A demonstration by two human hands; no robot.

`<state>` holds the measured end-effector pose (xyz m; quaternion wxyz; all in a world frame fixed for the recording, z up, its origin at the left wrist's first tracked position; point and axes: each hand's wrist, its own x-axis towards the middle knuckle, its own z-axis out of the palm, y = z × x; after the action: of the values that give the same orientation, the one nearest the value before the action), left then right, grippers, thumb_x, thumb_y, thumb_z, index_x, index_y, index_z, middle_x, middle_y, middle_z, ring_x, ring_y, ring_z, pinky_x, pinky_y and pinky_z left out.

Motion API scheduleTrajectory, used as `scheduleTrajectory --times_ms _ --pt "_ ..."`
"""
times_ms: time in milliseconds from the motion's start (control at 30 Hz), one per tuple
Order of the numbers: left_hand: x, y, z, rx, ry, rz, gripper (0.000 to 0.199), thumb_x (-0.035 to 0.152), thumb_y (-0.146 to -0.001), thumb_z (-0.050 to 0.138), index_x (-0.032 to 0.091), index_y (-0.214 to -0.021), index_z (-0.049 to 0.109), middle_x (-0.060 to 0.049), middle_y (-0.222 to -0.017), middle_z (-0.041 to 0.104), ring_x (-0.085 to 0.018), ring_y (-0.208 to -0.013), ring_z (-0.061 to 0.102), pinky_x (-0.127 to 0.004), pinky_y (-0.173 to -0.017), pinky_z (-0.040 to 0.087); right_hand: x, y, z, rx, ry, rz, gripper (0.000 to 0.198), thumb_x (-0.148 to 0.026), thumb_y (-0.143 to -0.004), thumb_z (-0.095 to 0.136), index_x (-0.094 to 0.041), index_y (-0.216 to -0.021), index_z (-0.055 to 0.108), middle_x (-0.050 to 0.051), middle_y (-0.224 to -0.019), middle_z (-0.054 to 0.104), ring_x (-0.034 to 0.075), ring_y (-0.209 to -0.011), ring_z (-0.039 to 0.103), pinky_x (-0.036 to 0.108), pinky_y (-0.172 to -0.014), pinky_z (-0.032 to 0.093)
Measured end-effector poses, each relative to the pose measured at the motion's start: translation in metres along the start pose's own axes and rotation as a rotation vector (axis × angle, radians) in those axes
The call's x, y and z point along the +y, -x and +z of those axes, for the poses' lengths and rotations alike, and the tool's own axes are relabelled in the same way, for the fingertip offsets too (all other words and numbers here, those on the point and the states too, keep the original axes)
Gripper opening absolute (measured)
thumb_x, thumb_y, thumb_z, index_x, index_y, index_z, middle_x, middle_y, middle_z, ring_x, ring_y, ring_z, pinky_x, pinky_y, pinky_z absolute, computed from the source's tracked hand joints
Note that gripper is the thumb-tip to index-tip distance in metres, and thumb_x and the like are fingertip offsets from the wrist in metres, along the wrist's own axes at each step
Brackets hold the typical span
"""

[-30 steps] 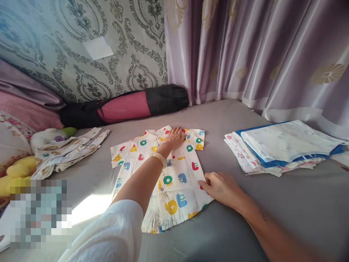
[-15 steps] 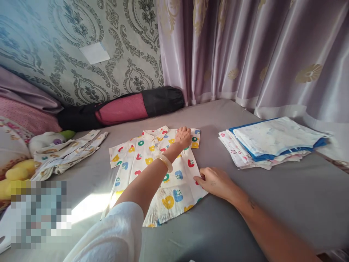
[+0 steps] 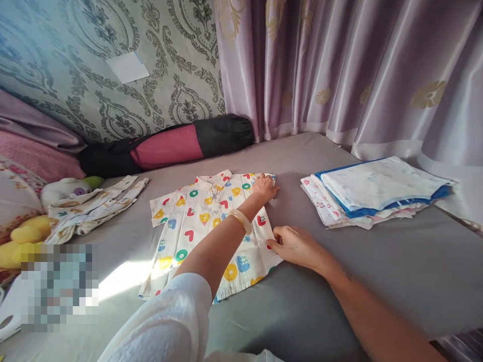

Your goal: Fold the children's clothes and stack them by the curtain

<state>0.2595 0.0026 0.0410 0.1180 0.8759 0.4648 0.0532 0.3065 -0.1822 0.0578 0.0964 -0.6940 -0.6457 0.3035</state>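
Observation:
A short-sleeved shirt (image 3: 204, 216) with colourful letter prints lies spread out on the grey bed sheet, its collar pointing away from me. My left hand (image 3: 265, 186) rests on the sleeve at the far right, fingers spread over the cloth. My left forearm, with a pale bangle (image 3: 241, 221), crosses the shirt and hides part of its front. At the shirt's right side edge, my right hand (image 3: 296, 246) pinches the fabric between thumb and fingers.
A stack of folded clothes (image 3: 377, 188) lies at the right. Printed clothing (image 3: 94, 206) and plush toys (image 3: 32, 236) are on the left. A black and pink long bag (image 3: 169, 146) lies along the wall. Purple curtains (image 3: 332, 65) hang at the back.
My left hand has slid right along the sleeve toward its cuff, and its fingers have spread. My right hand stays at the shirt's side edge. The view has shifted slightly.

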Motion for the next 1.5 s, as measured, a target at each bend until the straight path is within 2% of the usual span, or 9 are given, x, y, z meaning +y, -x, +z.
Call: scheduleTrajectory --times_ms 133,267,433,567,700,800,933,1367,1500 --pt "-0.009 -0.004 -0.003 0.059 0.213 -0.09 0.008 0.018 -0.082 0.063 0.017 -0.088 0.068 -0.013 -0.109 0.069 -0.027 -0.113 0.061 -0.034 -0.098 0.046 0.002 -0.002 0.002 -0.003 -0.108 -0.045 0.021 -0.034 -0.085 0.054 -0.021 -0.07 0.051 -0.001 -0.072 0.063 0.012 -0.065 0.052 0.025 -0.055 0.029" --pt "-0.027 -0.007 -0.006 0.098 0.383 -0.115 0.015 0.011 -0.078 0.061 0.017 -0.064 0.063 -0.007 -0.072 0.069 -0.024 -0.087 0.068 -0.03 -0.079 0.051 0.007 -0.006 0.005 -0.034 -0.217 -0.096 0.015 -0.033 -0.084 0.055 -0.02 -0.077 0.054 -0.002 -0.073 0.062 0.012 -0.064 0.052 0.024 -0.056 0.032" --pt "-0.056 -0.001 -0.014 0.186 0.614 -0.125 0.016 0.018 -0.082 0.057 0.014 -0.067 0.063 -0.001 -0.057 0.061 -0.012 -0.056 0.06 -0.022 -0.057 0.045 0.007 -0.007 0.004 -0.128 -0.356 -0.124 0.018 -0.033 -0.085 0.059 -0.016 -0.092 0.06 0.001 -0.079 0.065 0.013 -0.069 0.056 0.025 -0.06 0.039" --pt "-0.072 0.012 -0.028 0.251 0.92 -0.184 0.015 0.024 -0.08 0.062 0.014 -0.07 0.065 0.0 -0.059 0.062 -0.009 -0.051 0.053 -0.021 -0.051 0.04 0.001 -0.002 -0.001 -0.187 -0.468 -0.133 0.026 -0.038 -0.087 0.06 -0.015 -0.097 0.059 0.003 -0.083 0.066 0.014 -0.073 0.057 0.025 -0.062 0.041" --pt "-0.084 0.029 -0.044 0.265 1.083 -0.184 0.016 0.027 -0.079 0.066 0.014 -0.07 0.065 -0.002 -0.064 0.065 -0.009 -0.051 0.052 -0.021 -0.051 0.039 -0.005 0.003 -0.01 -0.278 -0.568 -0.111 0.042 -0.058 -0.087 0.057 -0.017 -0.097 0.06 0.003 -0.084 0.065 0.012 -0.068 0.054 0.022 -0.055 0.04" --pt "-0.093 0.041 -0.049 0.291 1.135 -0.197 0.017 0.028 -0.079 0.067 0.014 -0.071 0.064 -0.001 -0.064 0.064 -0.008 -0.051 0.052 -0.021 -0.049 0.039 -0.006 0.004 -0.014 -0.29 -0.584 -0.075 0.053 -0.069 -0.087 0.05 -0.018 -0.096 0.062 0.001 -0.079 0.064 0.008 -0.058 0.049 0.022 -0.051 0.035" --pt "-0.109 0.054 -0.047 0.352 1.152 -0.209 0.017 0.027 -0.078 0.067 0.014 -0.068 0.062 0.0 -0.062 0.061 -0.008 -0.051 0.049 -0.02 -0.048 0.038 -0.002 0.0 -0.01 -0.216 -0.582 -0.052 0.056 -0.072 -0.087 0.046 -0.019 -0.09 0.06 0.001 -0.078 0.064 0.008 -0.057 0.049 0.02 -0.049 0.033" --pt "-0.143 0.087 -0.034 0.446 1.052 -0.208 0.023 0.035 -0.077 0.065 0.017 -0.065 0.054 0.002 -0.06 0.054 -0.009 -0.053 0.049 -0.022 -0.052 0.04 0.003 -0.008 0.0 -0.165 -0.547 -0.032 0.043 -0.06 -0.086 0.054 -0.018 -0.091 0.059 0.001 -0.077 0.062 0.008 -0.057 0.048 0.02 -0.047 0.033" --pt "-0.15 0.094 -0.023 0.432 1.015 -0.327 0.018 0.032 -0.078 0.064 0.018 -0.075 0.053 0.002 -0.063 0.056 -0.011 -0.054 0.053 -0.023 -0.053 0.039 0.004 -0.008 0.0 -0.178 -0.541 -0.047 0.038 -0.055 -0.087 0.054 -0.018 -0.09 0.057 0.0 -0.076 0.061 0.008 -0.057 0.048 0.02 -0.048 0.034"
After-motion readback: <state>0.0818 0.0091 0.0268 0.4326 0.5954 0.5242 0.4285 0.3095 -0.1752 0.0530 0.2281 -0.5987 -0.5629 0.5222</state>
